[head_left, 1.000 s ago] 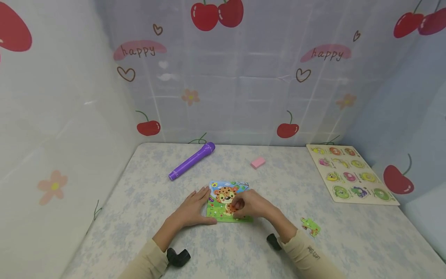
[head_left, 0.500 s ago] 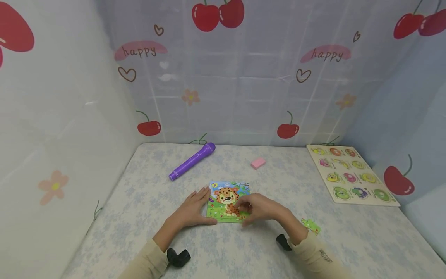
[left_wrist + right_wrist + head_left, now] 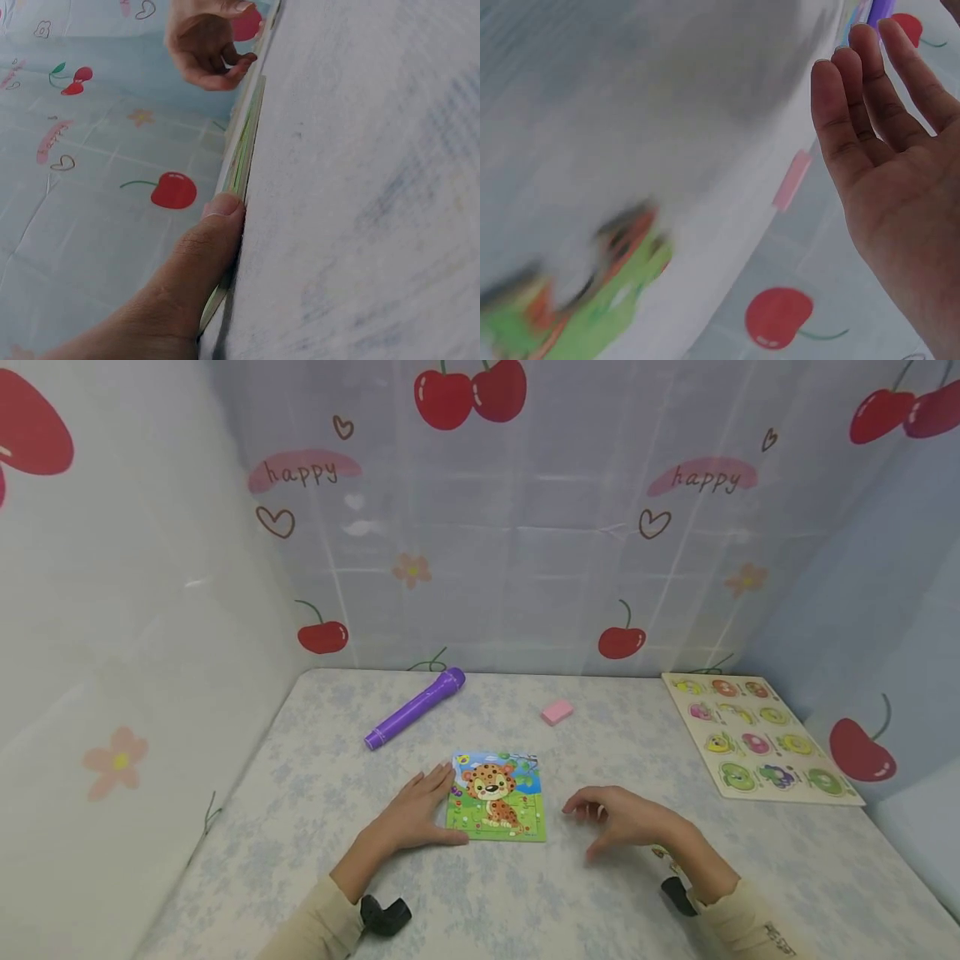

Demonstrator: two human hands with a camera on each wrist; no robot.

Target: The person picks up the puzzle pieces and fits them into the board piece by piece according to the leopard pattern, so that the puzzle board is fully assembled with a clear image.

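A square leopard jigsaw puzzle (image 3: 495, 797) lies flat on the table. My left hand (image 3: 411, 810) rests at its left side with fingers straight, and in the left wrist view the thumb (image 3: 199, 244) touches the puzzle's edge. To the right of the puzzle, my right hand (image 3: 626, 817) hovers above the table with loosely bent fingers and nothing in it. A loose green jigsaw piece (image 3: 664, 857) lies partly hidden beneath the right hand and wrist. That piece (image 3: 604, 307) appears blurred at the lower left of the right wrist view.
Behind the puzzle lie a purple toy microphone (image 3: 415, 708) and a pink eraser-like block (image 3: 557, 712). A wooden fruit puzzle board (image 3: 757, 739) is at the right. The patterned table (image 3: 517, 910) meets a cherry-printed curtain (image 3: 510, 552) along its back edge.
My right hand has left the leopard puzzle and moved right, its fingers loosening, until it partly covers the loose piece. The left hand has stayed in place.
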